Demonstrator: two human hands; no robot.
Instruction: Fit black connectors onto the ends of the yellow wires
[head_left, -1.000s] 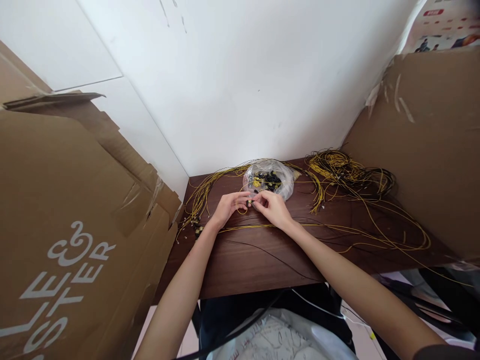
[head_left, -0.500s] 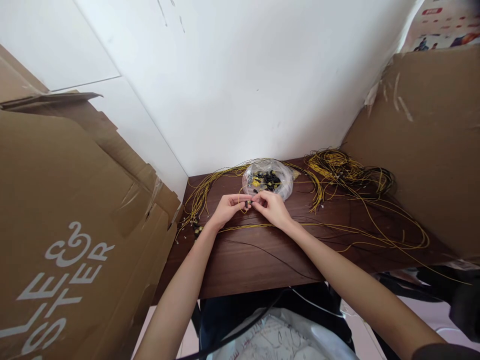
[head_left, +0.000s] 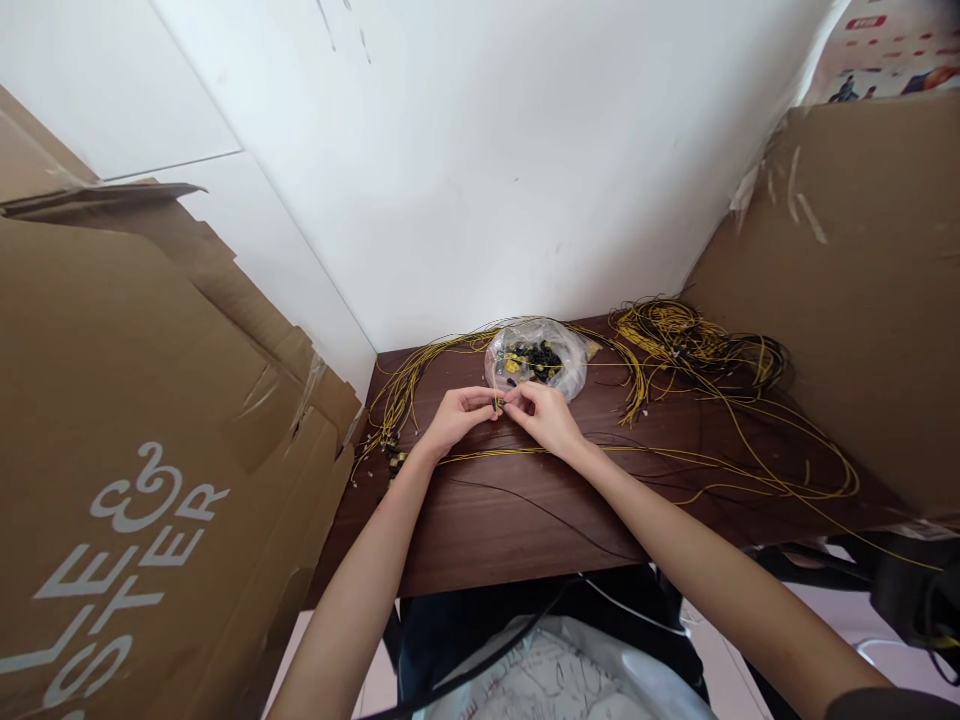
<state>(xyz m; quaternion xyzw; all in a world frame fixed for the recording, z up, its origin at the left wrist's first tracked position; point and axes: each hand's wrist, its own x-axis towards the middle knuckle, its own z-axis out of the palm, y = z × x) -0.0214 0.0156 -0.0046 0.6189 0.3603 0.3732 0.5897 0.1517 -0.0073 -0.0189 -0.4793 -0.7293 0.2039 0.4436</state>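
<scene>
My left hand (head_left: 455,420) is closed, its thumb and fingers pinching a small black-and-yellow part (head_left: 497,403). A thin yellow wire rises beside this part; its exact kind is too small to make out. Against it, my right hand (head_left: 545,418) is closed too, fingertips pressed together right at the part's right end. Whether the right fingers grip the part or its wire cannot be seen. Just behind both hands stands a clear plastic bag (head_left: 576,362) opened like a bowl, with small black and yellow pieces (head_left: 541,358) in it.
Yellow and black wires (head_left: 667,330) lie heaped at the right rear of the brown table (head_left: 510,540). Another wire bundle (head_left: 409,385) curves along the left, with small black-and-yellow parts (head_left: 395,457) at its ends. Cardboard boxes flank both sides, the left box (head_left: 150,380) close by. A white wall stands behind.
The small part has turned slightly between my fingertips, and the yellow wire's loop beside it has shifted. Both hands stay in nearly the same place.
</scene>
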